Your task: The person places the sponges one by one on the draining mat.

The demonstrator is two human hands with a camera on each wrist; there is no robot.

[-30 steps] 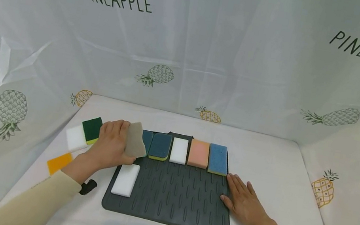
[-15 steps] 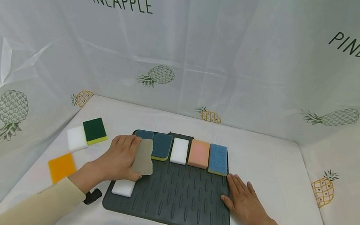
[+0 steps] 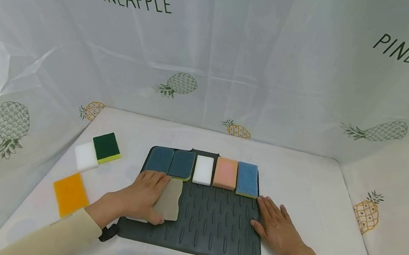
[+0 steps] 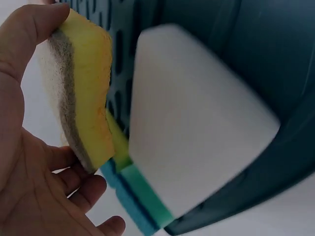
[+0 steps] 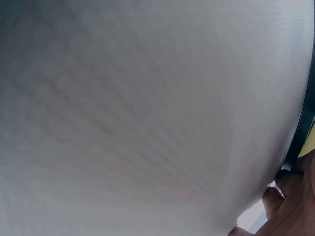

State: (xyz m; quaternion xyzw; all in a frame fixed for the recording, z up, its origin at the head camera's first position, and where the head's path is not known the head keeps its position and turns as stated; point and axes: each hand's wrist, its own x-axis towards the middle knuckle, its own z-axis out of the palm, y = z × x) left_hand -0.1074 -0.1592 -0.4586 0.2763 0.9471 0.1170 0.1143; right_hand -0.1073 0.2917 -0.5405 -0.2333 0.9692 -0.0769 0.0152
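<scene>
My left hand pinches a sponge between thumb and fingers over the left part of the dark grey ribbed mat. The left wrist view shows that sponge as yellow foam with a beige-grey scouring layer and a wavy side. Beside it lies a white sponge on the mat, mostly hidden under my hand in the head view. My right hand rests at the mat's right edge, fingers extended; only its fingertips show in the right wrist view.
Along the mat's back edge lie two dark blue sponges, a white one, a pink one and a blue one. Left of the mat are a dark green sponge, a white one and an orange piece.
My left hand has carried the beige-grey and yellow sponge from the mat's back left corner toward the front and slightly right. The right hand has stayed in place.
</scene>
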